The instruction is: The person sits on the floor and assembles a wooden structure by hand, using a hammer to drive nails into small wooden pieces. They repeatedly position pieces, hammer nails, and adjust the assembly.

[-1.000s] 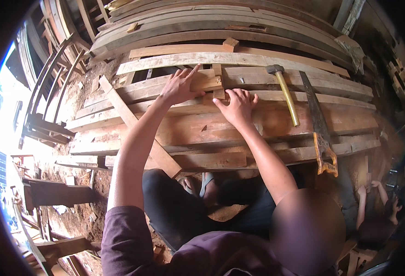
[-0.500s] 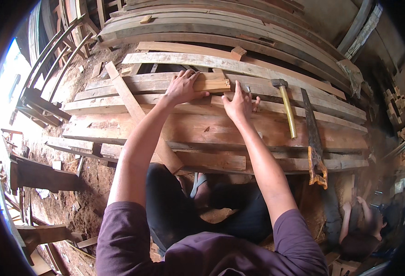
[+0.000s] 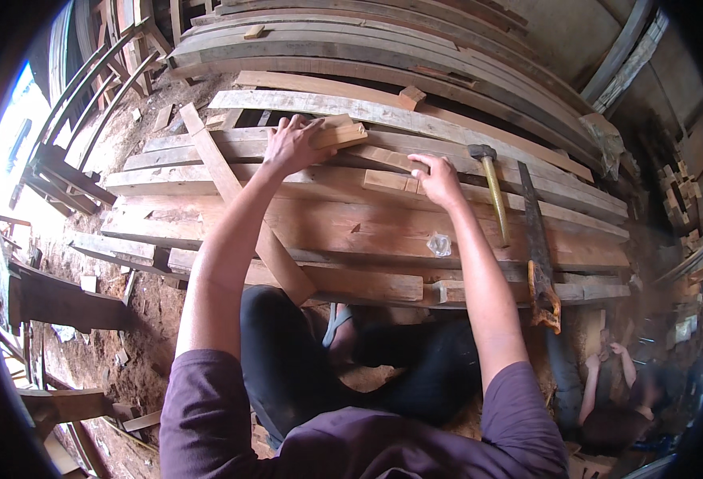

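My left hand (image 3: 290, 145) is wrapped round a short wooden block (image 3: 340, 133), which is raised and tilted above the beams. To its right, my right hand (image 3: 439, 182) has curled fingers, with thumb and forefinger close together; anything small between them cannot be made out. It is close to the right end of another short wooden piece (image 3: 385, 180) lying on the beams. A hammer (image 3: 492, 188) with a yellowish handle rests just right of that hand. Farther right lies a handsaw (image 3: 534, 215) with an orange-brown handle.
A small clear plastic packet (image 3: 439, 244) lies on a wide beam (image 3: 319, 219). A thin board (image 3: 228, 177) crosses the beams at the left. Stacked planks (image 3: 367, 52) fill the far side. A co-worker (image 3: 619, 399) is at the lower right. A wooden frame (image 3: 88, 112) stands at the left.
My left hand has lifted the block and moved left with it, uncovering wood beneath. My right hand has shifted slightly right and down, its fingers more curled. The packet now shows fully.
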Demonstrator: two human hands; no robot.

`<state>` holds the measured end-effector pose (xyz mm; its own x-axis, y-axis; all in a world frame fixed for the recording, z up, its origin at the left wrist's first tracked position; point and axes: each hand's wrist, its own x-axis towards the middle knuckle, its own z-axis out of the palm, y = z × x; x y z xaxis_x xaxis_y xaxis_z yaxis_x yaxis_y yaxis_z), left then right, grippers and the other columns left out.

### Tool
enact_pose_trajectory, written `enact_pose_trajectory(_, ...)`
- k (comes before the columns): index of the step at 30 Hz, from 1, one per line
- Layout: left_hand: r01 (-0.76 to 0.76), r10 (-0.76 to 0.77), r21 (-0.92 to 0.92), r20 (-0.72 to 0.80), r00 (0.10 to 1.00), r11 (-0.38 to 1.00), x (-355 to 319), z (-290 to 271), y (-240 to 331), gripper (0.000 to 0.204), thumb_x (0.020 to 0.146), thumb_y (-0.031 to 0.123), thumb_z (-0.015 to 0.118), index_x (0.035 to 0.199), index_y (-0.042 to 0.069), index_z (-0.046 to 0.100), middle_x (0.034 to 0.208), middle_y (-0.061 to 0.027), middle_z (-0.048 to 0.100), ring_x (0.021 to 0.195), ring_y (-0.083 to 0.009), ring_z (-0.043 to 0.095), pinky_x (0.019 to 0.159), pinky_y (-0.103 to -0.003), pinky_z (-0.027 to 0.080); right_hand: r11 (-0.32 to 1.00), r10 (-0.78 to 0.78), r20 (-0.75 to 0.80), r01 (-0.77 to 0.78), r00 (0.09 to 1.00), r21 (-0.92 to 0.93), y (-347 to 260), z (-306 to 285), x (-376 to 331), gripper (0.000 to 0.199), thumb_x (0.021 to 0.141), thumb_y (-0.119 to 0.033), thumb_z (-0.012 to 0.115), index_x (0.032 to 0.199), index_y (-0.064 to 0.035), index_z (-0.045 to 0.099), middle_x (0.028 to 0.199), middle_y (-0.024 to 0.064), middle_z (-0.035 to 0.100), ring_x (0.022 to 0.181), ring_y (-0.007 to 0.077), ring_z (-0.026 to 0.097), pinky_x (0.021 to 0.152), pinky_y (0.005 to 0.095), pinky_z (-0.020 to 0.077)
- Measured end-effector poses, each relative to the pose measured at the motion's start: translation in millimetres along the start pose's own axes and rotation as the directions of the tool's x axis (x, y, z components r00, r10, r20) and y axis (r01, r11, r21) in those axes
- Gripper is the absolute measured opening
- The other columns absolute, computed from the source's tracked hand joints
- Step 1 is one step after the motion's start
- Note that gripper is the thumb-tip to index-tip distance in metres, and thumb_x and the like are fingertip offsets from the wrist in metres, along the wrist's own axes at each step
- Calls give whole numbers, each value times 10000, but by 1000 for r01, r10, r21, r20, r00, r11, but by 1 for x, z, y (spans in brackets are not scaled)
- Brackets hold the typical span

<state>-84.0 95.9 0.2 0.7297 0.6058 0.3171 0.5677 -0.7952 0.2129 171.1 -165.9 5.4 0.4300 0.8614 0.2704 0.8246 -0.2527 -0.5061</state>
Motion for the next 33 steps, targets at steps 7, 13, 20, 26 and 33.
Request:
enact_pose_trajectory(7,-190,190,0,76,979,982,0,-2,-33,884,877,764,771,1615,309,600,1533,-116,590,1415,-375,547,1167,-577,445,997,-30,73,35,997,-69,34,-25,11,478,964,-55,774,1437,-104,724,1420,199,742,1348,373,694,1199,426,500)
enact_pose_trajectory(13,-172,173,-22,62,983,985,0,-3,-33,973,885,770,766,1684,286,496,1554,-129,583,1440,-402,534,1177,-600,453,992,129,30,-129,991,-8,31,-65,-12,470,948,-119,820,1413,-99,756,1335,264,752,1261,382,736,1071,429,549)
enact_pose_trajectory(20,-216,218,-35,100,971,976,4,-4,11,1100,893,782,748,1721,144,406,1607,-137,571,1484,-377,524,1202,-594,434,976,134,-154,-104,979,189,-19,-65,-41,420,1016,-232,809,1403,-77,765,976,231,791,697,168,568,705,353,504)
enact_pose_trajectory(26,-225,200,82,239,950,971,5,-8,18,1107,942,790,683,1723,75,360,1734,-159,443,1570,-381,445,1264,-584,377,1000,-30,-279,26,960,-18,-63,-17,-53,315,985,-228,808,1252,-62,827,1107,176,813,915,367,692,950,453,546)
enact_pose_trajectory(33,-203,200,8,155,968,979,0,6,9,1127,929,825,652,1741,108,342,1770,-95,403,1603,-338,403,1276,-628,367,989,-116,-369,72,922,-130,-79,27,-47,310,904,-192,874,1172,-39,853,1129,161,822,990,370,739,942,451,589)
